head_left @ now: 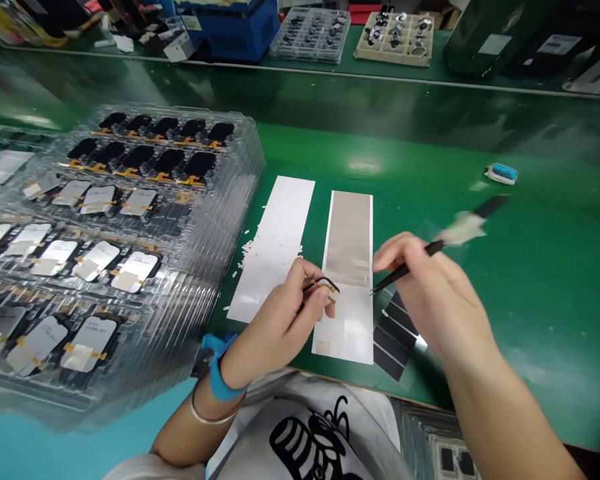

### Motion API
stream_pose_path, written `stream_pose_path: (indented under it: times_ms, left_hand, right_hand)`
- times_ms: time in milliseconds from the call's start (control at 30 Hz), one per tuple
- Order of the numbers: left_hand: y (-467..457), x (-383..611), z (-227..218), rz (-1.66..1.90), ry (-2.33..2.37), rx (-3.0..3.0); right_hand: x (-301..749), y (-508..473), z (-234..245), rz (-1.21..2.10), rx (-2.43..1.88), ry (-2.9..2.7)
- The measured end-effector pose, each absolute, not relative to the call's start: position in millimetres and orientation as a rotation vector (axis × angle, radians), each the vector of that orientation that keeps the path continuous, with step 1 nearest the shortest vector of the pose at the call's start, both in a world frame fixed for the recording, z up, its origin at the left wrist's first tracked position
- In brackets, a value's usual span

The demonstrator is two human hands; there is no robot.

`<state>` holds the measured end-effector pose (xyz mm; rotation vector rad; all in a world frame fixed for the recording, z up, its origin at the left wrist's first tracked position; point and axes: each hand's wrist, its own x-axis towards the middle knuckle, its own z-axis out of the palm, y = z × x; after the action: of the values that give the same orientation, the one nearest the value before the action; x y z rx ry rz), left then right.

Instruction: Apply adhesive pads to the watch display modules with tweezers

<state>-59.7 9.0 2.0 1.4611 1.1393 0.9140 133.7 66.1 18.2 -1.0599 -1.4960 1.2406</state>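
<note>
The grip of the left hand [286,312] pinches the dark part [334,286]; the right hand [445,303] holds tweezers [434,248], which should touch the tan sheet [351,233] only lightly.

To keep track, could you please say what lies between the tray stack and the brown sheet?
The head view shows a white strip, partly hidden by the left hand, with scraps beside it.

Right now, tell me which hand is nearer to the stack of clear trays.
Left. The left hand, holding a small black part, is just right of the stack of clear trays; the right hand, holding tweezers, is farther right.
</note>
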Motion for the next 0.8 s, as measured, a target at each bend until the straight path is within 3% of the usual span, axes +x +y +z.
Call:
stream_pose_path:
  times_ms: [100,200,333,500,800]
  left_hand:
    - [-2.3,-51.4,12.8,0.727,1.196,1.738]
    - [-13.4,-46.7,19.5,0.604,1.174,1.911]
    - [-16.1,-52.4,20.7,0.569,1.267,1.811]
    - [-9.9,-58.9,17.5,0.472,1.274,1.719]
    - [-16.4,-54.8,13.2,0.569,1.27,1.683]
  right_hand:
    - [158.7,59.5,10.3,1.046,-1.157,-1.438]
    - [171.4,38.7,-0.8,1.072,-1.264,-1.393]
    - [157.4,-4.6,-11.0,1.148,-1.228,-1.376]
    - [128.4,-45.9,-22.4,0.998,-1.294,-1.467]
    - [116.3,-52.3,-30.1,0.893,-1.348,-1.424]
